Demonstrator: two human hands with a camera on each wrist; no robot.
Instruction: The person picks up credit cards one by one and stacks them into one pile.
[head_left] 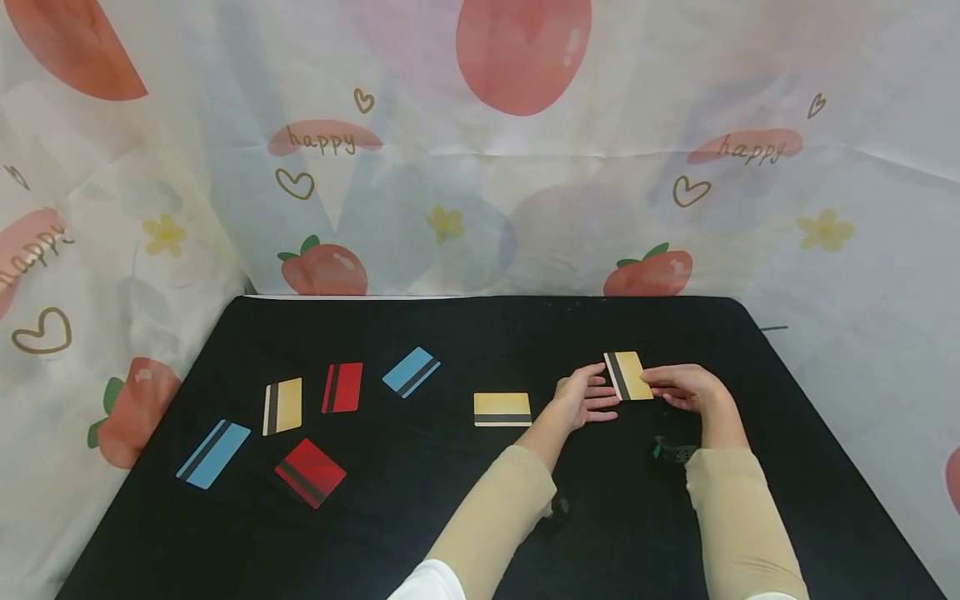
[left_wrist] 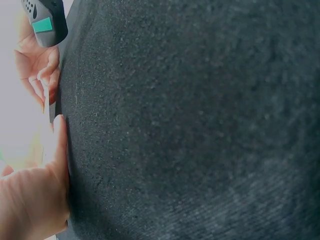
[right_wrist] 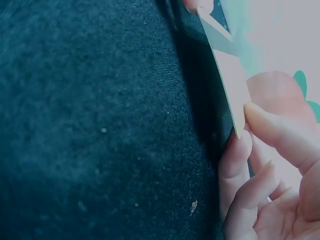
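A gold card point(head_left: 628, 375) with a dark stripe is pinched between the thumb and fingers of my right hand point(head_left: 686, 386), at its right edge. In the right wrist view the card point(right_wrist: 232, 85) is seen nearly edge-on, raised a little off the cloth. My left hand point(head_left: 577, 398) is at the card's striped side, fingers extended and spread; a fingertip appears to touch the card's end. The left wrist view shows the left hand point(left_wrist: 37, 192) low beside the black surface, with the right hand point(left_wrist: 40, 65) beyond it. Nearest the left forearm lies another gold card point(head_left: 502, 409).
On the black tabletop point(head_left: 420, 517), to the left, lie two blue cards, one the farther blue card point(head_left: 411, 372), two red cards, including the nearer red card point(head_left: 311, 473), and a gold card point(head_left: 282, 407). A patterned curtain point(head_left: 480, 192) hangs behind the table.
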